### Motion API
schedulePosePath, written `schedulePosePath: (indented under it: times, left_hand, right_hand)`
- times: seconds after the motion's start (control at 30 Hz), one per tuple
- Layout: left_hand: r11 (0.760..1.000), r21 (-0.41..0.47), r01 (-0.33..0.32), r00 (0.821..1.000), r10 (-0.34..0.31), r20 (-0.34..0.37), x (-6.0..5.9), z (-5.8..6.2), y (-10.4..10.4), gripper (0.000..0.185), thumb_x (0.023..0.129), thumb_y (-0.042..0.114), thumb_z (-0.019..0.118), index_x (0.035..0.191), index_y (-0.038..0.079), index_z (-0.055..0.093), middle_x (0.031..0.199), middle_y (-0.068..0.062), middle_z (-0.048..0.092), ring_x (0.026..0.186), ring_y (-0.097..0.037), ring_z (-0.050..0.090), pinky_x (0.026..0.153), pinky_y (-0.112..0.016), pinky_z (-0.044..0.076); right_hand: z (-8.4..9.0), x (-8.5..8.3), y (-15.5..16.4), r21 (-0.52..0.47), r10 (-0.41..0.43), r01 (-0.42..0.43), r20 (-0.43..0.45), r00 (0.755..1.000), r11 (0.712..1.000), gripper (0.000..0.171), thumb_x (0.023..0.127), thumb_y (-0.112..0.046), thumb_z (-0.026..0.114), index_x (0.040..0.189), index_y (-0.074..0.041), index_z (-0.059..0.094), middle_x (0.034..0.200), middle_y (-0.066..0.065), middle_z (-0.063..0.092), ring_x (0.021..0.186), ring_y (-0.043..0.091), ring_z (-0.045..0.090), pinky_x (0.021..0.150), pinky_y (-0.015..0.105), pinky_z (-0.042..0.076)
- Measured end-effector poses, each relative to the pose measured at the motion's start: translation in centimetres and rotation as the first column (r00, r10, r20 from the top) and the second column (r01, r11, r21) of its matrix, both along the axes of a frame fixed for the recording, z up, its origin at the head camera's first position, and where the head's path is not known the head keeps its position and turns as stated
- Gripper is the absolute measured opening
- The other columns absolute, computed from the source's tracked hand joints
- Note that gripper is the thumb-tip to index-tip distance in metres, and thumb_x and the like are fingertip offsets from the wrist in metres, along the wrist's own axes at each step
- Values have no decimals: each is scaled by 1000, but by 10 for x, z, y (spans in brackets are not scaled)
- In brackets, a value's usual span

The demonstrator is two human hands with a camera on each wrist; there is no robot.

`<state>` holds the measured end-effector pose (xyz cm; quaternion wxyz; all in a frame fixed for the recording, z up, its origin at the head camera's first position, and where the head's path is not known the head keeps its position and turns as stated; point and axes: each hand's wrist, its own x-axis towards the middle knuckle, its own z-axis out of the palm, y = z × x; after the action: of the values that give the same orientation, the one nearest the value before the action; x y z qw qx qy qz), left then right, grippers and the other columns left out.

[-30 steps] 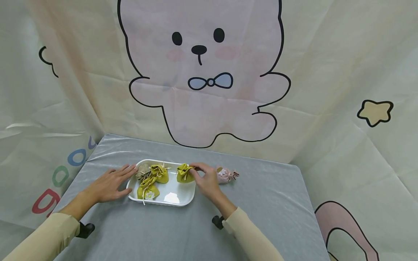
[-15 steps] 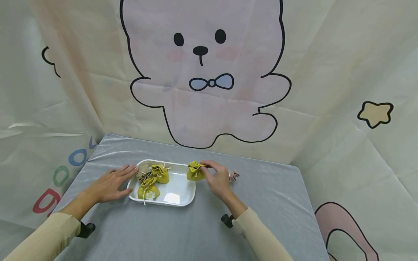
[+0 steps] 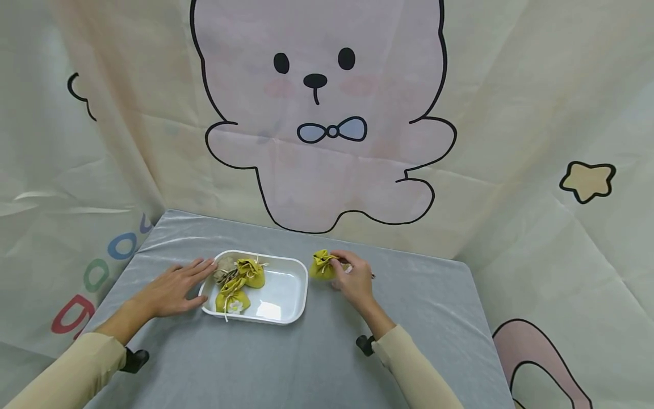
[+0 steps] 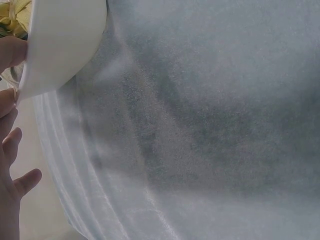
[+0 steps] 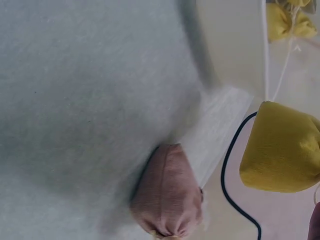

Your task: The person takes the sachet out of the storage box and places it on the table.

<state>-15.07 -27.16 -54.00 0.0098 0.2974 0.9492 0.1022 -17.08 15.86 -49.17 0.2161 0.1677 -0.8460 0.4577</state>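
My right hand (image 3: 341, 268) pinches the gathered top of a yellow drawstring pouch (image 3: 322, 266) and holds it just right of the white tray (image 3: 295, 284). In the right wrist view this yellow pouch (image 5: 282, 147) hangs above the grey cloth, with a pink pouch (image 5: 167, 200) lying on the table close by. The head view hides the pink pouch behind my right hand. My left hand (image 3: 176, 286) lies flat on the table, fingers straight, touching the tray's left end (image 4: 65, 45). Two yellow pouches (image 3: 250, 272) and a beige one (image 3: 225, 265) lie in the tray's left half.
The table wears a grey velvet cloth (image 3: 286, 363). A cream backdrop printed with a cartoon bear (image 3: 317, 130) closes it in at the back and on both sides. Two black clamps (image 3: 135, 359) grip the near edge.
My right hand has lifted the yellow pouch out of the tray's right end and carried it rightward over the table, where it now covers the pink pouch. The left hand has stayed put.
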Motion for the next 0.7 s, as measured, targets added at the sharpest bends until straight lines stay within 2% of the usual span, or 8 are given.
schedulePosePath:
  times: [0.27, 0.5, 0.7]
  left_hand:
    - [1000, -9, -12, 1000, 12, 20, 0, -1, 0, 75, 91, 41, 66, 151, 4, 41, 154, -19, 41, 138, -42, 41, 98, -65, 37]
    - [1000, -9, -11, 1000, 11, 11, 0, 0, 0, 75, 90, 42, 66, 150, 4, 43, 153, -18, 42, 137, -41, 42, 97, -64, 39]
    - [1000, -8, -9, 1000, 9, -8, 1, 0, 0, 74, 90, 42, 68, 149, 3, 45, 152, -19, 44, 137, -41, 43, 96, -63, 40]
  right_hand:
    - [-13, -8, 3, -5, -47, 48, 72, 996, 999, 13, 89, -1, 71, 101, 3, 74, 95, 11, 75, 84, 26, 71, 77, 54, 54]
    - [-27, -18, 0, -17, -75, 78, 134, 988, 997, 12, 90, -1, 70, 101, 2, 75, 97, 12, 75, 87, 26, 72, 79, 44, 56]
    - [-32, -24, -5, -27, -109, 116, 180, 978, 993, 12, 89, -1, 70, 100, 1, 75, 96, 11, 75, 87, 25, 72, 77, 43, 57]
